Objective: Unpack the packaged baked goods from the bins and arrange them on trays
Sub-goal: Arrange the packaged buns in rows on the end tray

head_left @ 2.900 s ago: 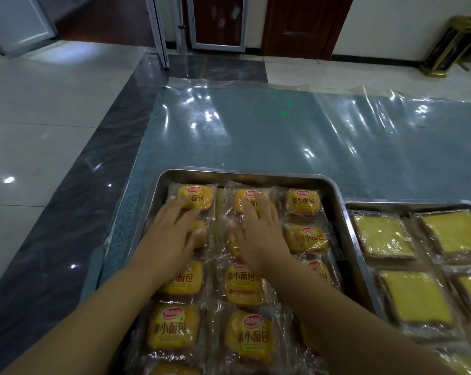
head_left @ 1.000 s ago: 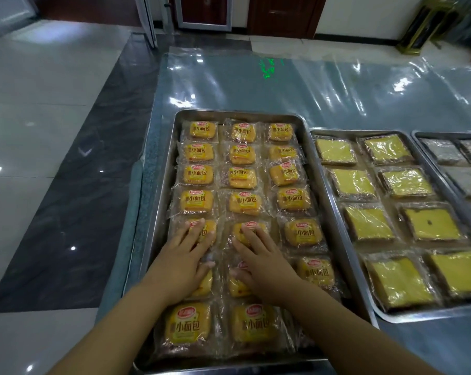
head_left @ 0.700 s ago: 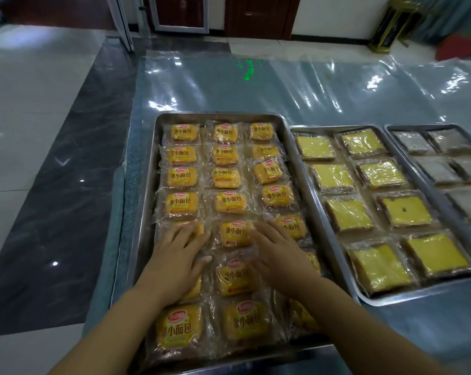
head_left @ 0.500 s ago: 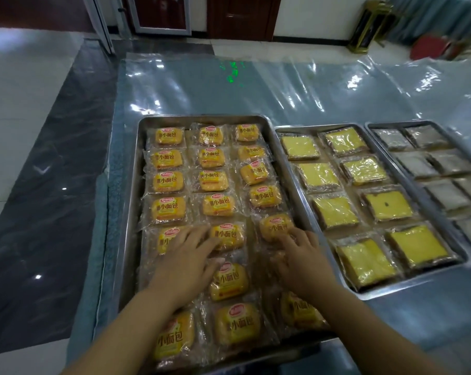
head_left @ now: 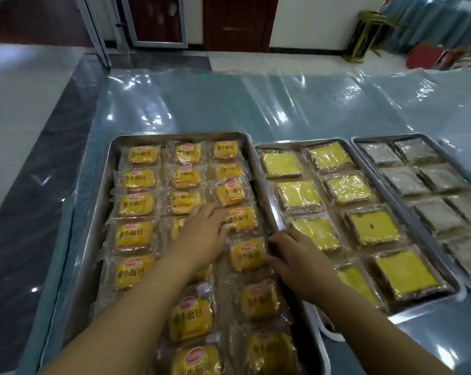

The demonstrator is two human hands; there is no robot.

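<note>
Both grips have slid rightward across the bun tray (head_left: 175, 135). The left grip (head_left: 202, 234), over the left column a second ago, now lies flat and open on the middle column, its straight fingers reaching a packet in the right column and holding nothing. The right grip (head_left: 299, 262), earlier on the middle column, sits over the tray's right rim with bent fingers touching the right edge of one bun packet (head_left: 247, 254); whether they pinch the wrapper or only rest against it I cannot tell. Around them the other bun packets (head_left: 137, 235), small yellow buns in clear wrap with a red logo, fill the steel tray in three columns, the far rows neat and the near ones overlapping. Just beside it on the right, a second tray (head_left: 423, 304) holds wrapped yellow cake slices (head_left: 348, 188) in two columns. Beside that stands a third tray (head_left: 391, 135) of pale greyish slices (head_left: 402, 180). All three rest on a tabletop (head_left: 229, 104) under a wrinkled clear plastic sheet.
</note>
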